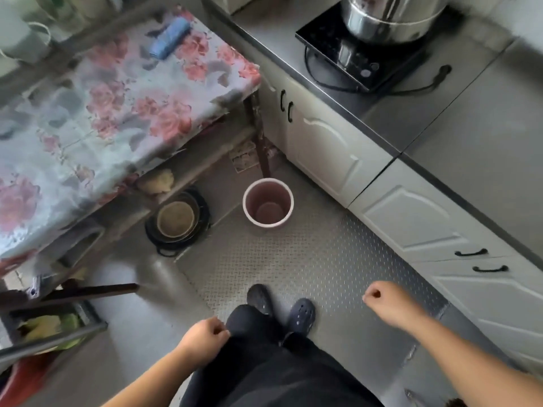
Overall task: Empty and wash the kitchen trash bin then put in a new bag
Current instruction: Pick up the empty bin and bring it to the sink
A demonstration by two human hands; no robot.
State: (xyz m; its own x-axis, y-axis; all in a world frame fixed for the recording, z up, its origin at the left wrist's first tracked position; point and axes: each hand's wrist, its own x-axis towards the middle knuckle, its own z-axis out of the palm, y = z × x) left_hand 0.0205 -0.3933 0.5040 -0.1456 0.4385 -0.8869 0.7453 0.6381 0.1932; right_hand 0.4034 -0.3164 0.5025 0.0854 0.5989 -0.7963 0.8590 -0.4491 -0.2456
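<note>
A round pink trash bin [268,183] stands upright on the floor by the table leg, with no bag and nothing visible inside it. A blue roll, possibly bags [169,37], lies on the far part of the flowered table. My left hand [202,337] hangs by my left thigh, fingers loosely curled, holding nothing. My right hand [386,301] is out in front of the white cabinets, fingers curled in, holding nothing. Both hands are well short of the bin, which is ahead of my feet.
The table with a flowered cloth [97,113] fills the left. Stacked pans [176,223] sit on the floor under it. White cabinets [411,212] and a steel counter with an induction hob [352,54] and pot run along the right. A patterned metal mat [293,259] covers the floor.
</note>
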